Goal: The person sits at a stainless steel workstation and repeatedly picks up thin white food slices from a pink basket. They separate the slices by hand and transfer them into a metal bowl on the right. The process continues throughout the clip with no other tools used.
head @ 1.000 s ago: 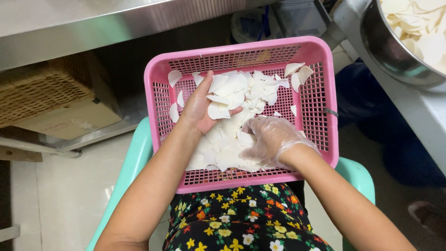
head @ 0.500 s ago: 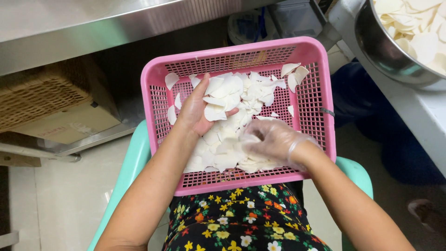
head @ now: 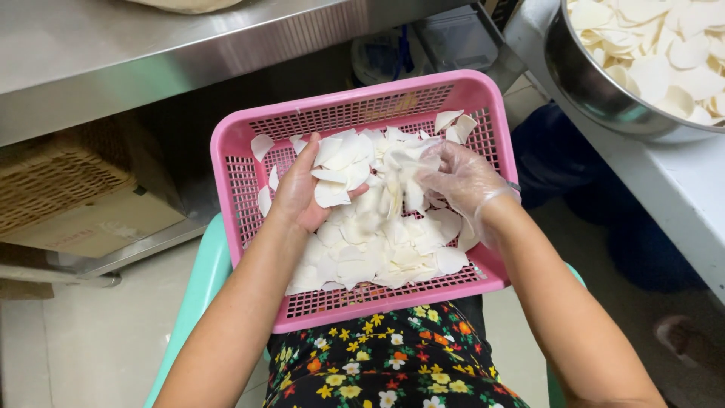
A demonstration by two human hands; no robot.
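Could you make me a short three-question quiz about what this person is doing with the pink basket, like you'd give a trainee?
1. True or false: the right hand wears a clear glove.
2. Where does the pink basket rest? A) on the steel counter B) on the person's lap C) on the floor
3. Fill in: the bare left hand holds a stack of thin white ____.

Key: 1 true. 2 B, the basket lies on the lap over the flowered cloth. 3 slices; more fill the metal bowl on the right.
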